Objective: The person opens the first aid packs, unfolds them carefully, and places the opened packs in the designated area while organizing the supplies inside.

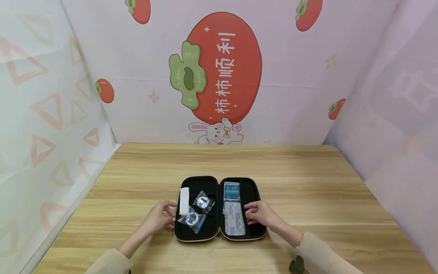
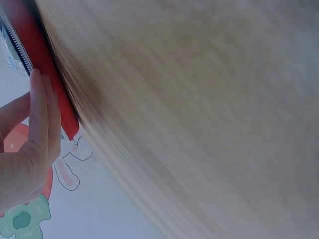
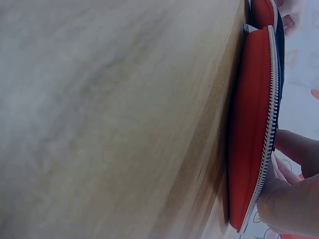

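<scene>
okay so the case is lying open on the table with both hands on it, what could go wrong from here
The clear packets and white strip lie loose in the open case; they might slip out if it tips. If the left hand and right hand fold it shut, the flat packet or a fingertip could catch in the zipper.

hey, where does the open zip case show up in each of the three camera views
Head: the case lies open, low centre on the table.
Left wrist: its red edge and zipper run down the upper left.
Right wrist: its red shell stands along the right.
Shared landmark: the wooden table, under the case in every view.
</scene>
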A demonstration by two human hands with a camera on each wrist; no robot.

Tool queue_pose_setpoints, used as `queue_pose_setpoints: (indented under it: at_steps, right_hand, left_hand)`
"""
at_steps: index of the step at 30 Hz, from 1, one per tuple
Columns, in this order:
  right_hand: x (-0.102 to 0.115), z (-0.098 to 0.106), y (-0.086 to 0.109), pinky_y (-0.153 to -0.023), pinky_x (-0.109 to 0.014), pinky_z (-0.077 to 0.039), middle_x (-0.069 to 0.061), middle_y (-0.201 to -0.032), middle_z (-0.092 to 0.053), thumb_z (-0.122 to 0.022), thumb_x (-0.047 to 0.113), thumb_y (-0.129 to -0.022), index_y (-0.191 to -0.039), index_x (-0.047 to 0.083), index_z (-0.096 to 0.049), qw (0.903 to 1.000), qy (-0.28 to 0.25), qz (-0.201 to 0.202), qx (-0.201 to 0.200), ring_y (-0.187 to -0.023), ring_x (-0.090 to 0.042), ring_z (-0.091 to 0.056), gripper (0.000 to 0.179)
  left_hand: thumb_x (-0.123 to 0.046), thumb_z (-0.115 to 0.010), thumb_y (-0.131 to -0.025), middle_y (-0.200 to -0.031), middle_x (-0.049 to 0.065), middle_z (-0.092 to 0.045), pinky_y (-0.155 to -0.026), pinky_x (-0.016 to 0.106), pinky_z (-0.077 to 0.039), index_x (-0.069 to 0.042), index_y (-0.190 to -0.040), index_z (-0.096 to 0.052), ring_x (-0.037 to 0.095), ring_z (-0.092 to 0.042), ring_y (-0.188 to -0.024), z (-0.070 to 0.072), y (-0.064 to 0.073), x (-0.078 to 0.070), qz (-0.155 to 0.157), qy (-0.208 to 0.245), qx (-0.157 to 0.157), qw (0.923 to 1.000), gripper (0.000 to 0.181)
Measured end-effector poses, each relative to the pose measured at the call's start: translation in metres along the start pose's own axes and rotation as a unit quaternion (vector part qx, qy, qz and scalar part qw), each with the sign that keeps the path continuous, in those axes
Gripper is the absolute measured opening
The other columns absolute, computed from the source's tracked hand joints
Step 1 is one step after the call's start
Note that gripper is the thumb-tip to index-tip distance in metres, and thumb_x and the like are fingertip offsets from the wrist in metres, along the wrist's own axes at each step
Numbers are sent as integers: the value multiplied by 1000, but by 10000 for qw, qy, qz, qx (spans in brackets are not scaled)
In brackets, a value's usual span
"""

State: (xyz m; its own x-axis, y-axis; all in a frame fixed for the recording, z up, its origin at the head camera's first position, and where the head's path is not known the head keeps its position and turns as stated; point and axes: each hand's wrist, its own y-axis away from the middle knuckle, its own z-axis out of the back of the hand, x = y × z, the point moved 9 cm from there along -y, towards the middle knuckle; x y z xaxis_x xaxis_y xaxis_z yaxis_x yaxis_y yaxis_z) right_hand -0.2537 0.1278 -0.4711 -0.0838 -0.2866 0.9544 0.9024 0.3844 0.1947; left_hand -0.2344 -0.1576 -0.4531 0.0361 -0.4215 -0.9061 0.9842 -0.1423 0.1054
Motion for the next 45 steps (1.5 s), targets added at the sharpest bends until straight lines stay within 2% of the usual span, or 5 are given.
queue_pose_setpoints:
  at_steps: [11,22,29,36,45]
  right_hand:
    - [4,8,1,-62,-36,-56,-18,-79,-62,-51,-11,-79,-107,-21,-47,9998,-29,221,17,-67,-19,-61,30]
    - [37,18,-6,-63,-34,-55,-25,-85,-61,-54,-7,-80,-104,-17,-52,9952,612,740,-175,-73,-26,-61,27]
    - [56,-1,-17,-66,-30,-55,-24,-92,-60,-54,-5,-81,-105,-15,-54,9908,939,948,228,-79,-26,-61,26]
    - [69,-22,-27,-65,-25,-53,-17,-92,-63,-56,1,-81,-105,-7,-59,9816,1505,1056,510,-78,-15,-60,25]
    - [81,-52,-46,-60,-23,-50,-9,-88,-63,-57,3,-82,-107,-4,-59,9703,1852,1230,950,-74,-17,-59,25]
  left_hand:
    - [21,-54,-68,-72,14,-51,-47,32,-54,17,-107,-46,20,-57,-54,0,0,2,30,-6,-8,10000,39]
    - [21,-53,-68,-72,14,-51,-48,33,-54,18,-107,-46,21,-57,-54,0,0,1,5,35,8,10000,39]
    - [21,-53,-69,-73,15,-51,-49,34,-54,18,-108,-45,22,-58,-56,0,1,1,21,55,44,10000,39]
    - [21,-52,-68,-74,18,-52,-49,34,-55,19,-108,-45,22,-58,-56,0,0,1,53,112,76,9999,41]
    - [21,-51,-68,-73,14,-51,-50,35,-55,19,-108,-44,21,-58,-56,0,-1,2,51,159,84,9998,40]
